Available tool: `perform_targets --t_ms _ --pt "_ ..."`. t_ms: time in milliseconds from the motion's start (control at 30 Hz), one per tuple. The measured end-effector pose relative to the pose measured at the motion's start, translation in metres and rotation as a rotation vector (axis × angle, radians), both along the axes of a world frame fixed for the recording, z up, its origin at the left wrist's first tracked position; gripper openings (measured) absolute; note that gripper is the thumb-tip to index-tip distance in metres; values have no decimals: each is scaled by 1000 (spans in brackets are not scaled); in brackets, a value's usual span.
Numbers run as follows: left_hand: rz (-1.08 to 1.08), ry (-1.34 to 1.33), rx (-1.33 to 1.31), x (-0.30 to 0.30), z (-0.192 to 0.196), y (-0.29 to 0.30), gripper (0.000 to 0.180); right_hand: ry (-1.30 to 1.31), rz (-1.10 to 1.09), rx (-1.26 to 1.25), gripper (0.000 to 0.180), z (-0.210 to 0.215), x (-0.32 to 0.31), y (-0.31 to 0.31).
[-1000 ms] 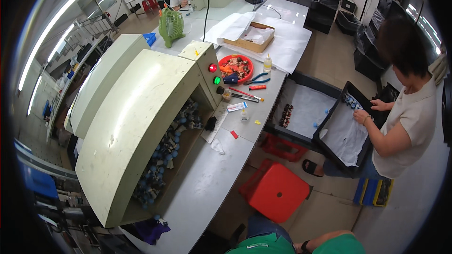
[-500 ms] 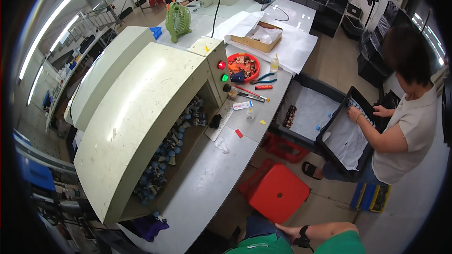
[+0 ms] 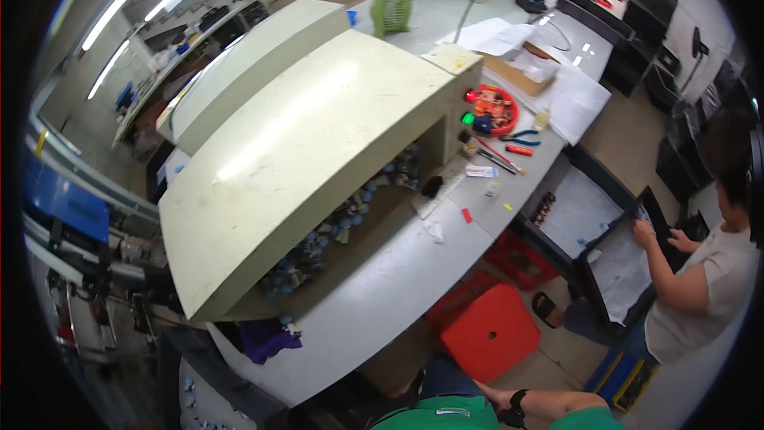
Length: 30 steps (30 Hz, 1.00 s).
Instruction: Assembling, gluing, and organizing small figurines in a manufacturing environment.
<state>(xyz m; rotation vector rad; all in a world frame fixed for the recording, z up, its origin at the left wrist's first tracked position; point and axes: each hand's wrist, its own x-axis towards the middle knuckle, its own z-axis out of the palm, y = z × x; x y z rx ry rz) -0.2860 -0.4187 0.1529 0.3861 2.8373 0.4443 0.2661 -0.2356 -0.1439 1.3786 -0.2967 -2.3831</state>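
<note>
My right hand [image 3: 496, 396], with a dark band at its wrist, lies low in the picture against my leg, close to the front edge of a red stool [image 3: 509, 333]. Its fingers are mostly hidden, so I cannot tell whether it holds anything. My left hand is out of sight. In front of me stands a cream machine with a curved hood [image 3: 318, 143]. Many small blue-and-white pieces [image 3: 318, 245] are piled under its opening. A purple cloth [image 3: 267, 341] hangs near its lower corner, beside a black tray [image 3: 231, 386] with small blue pieces in it.
On the table [image 3: 382, 302] are a red bowl [image 3: 513, 115] of small parts, blue-handled pliers [image 3: 521, 138], brushes and a cardboard box [image 3: 521, 72]. A green fan [image 3: 391, 8] stands farther back. At right a co-worker [image 3: 700, 279] handles a black tray [image 3: 585, 271] above another tray.
The view has swung left and down, so the machine and table sit farther right and the black tray at lower left shows. My right hand stays by the stool.
</note>
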Motion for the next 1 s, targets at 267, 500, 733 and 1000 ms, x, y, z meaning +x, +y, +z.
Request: perform_targets --t_ms 267,500,733,1000 --pt "128 -236 201 -124 -63 -93 38 -72 72 213 94 39 -25 27" --pt "-172 -210 122 -206 -67 -54 39 63 194 308 90 96 -8 66" --pt "-373 -148 132 -219 -62 -30 40 181 238 1037 69 71 -38 143" --pt "-513 -57 179 -229 -64 -54 41 284 312 1463 66 114 -95 184"
